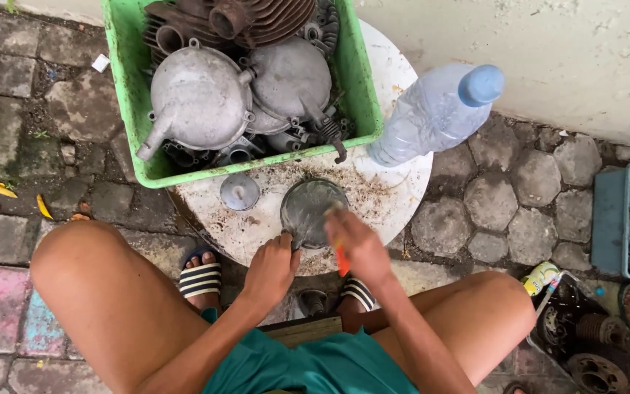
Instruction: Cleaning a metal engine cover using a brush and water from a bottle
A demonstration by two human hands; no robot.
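Grey hexagonal pavers [501,201] cover the ground, older mossy bricks [9,124] at the left. A pale plastered wall [548,51] runs behind. A round white bench [395,197] stands in daylight.

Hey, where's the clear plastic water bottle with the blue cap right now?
In the head view, the bottle lies tilted at the right edge of the round white table, just right of the green crate of metal parts.

shorts [308,365]: teal green, short-legged
sandals [200,279]: slip-on, dark blue and white striped straps
arms: bare, no sleeves
hands: bare, no gloves
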